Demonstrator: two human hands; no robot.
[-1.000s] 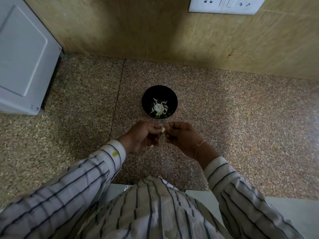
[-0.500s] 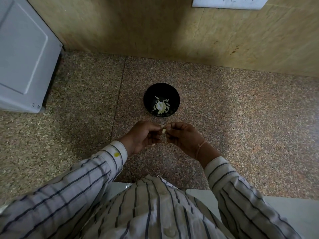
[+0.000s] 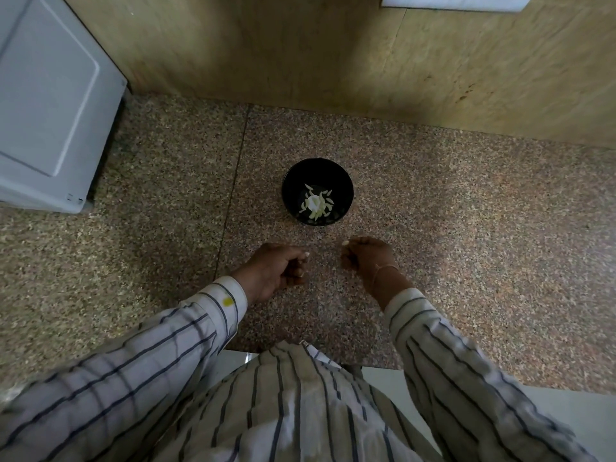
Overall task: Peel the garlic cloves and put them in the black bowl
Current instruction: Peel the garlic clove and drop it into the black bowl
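Near the front edge of the counter, just short of the bowl, the left hand and right hand hover side by side but apart, with a gap of bare counter between them. That spot likely suits the job: peeling goes on close to the body, and the bowl sits right ahead, so a finished clove needs only a short reach. Both hands are curled, fingers drawn in toward the thumbs as if pinching. A pale speck shows at each hand's fingertips, but it is too small to tell whether it is clove, skin or a nail, so what either hand holds cannot be told. Peeled cloves lie in a loose heap on the bowl's bottom, with a rounder white piece in the middle. A white appliance stands well off to the left, against the wall.
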